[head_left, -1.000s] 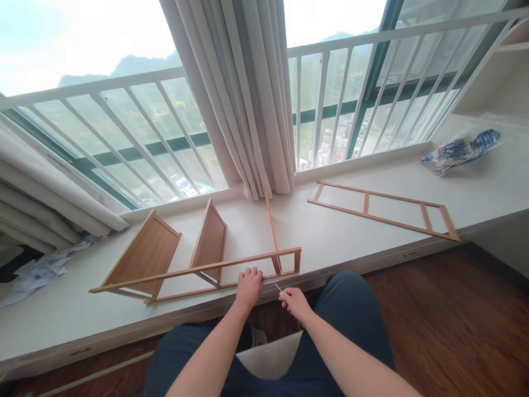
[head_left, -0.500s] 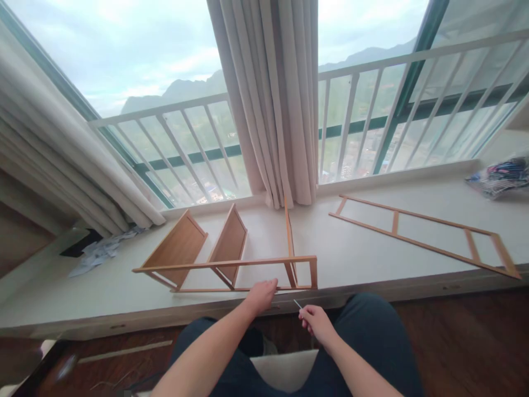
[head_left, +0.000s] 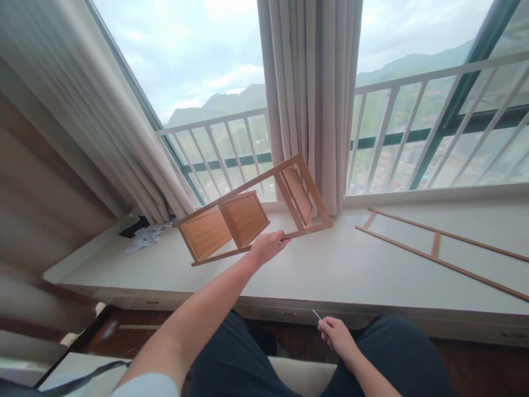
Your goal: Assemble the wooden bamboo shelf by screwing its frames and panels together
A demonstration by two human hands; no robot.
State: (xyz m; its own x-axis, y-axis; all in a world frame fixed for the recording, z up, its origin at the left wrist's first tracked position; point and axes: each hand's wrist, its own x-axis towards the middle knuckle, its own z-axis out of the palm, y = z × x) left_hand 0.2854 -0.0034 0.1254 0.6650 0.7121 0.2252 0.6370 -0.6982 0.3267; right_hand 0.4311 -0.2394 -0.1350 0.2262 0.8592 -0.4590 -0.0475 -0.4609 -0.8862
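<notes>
Rack (head_left: 248, 218) of wooden frame and shelf boards is tilted above the table (head_left: 330, 270), in front of the curtain (head_left: 314, 99). Left hand (head_left: 266, 246) fingers are closed around its lower rail. Right hand (head_left: 336, 336), below the table edge, pinches a thin metal tool (head_left: 316, 314). A second frame (head_left: 438, 245) lies flat, right of the rack.

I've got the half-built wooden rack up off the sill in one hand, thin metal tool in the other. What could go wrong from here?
The left hand grips the wooden rack by one thin rail only, with the shelf panels hanging off to the side; it could twist or slip from the grip. Its upper end is close to the curtain and might snag. The thin tool in the right hand could drop to the floor.
</notes>
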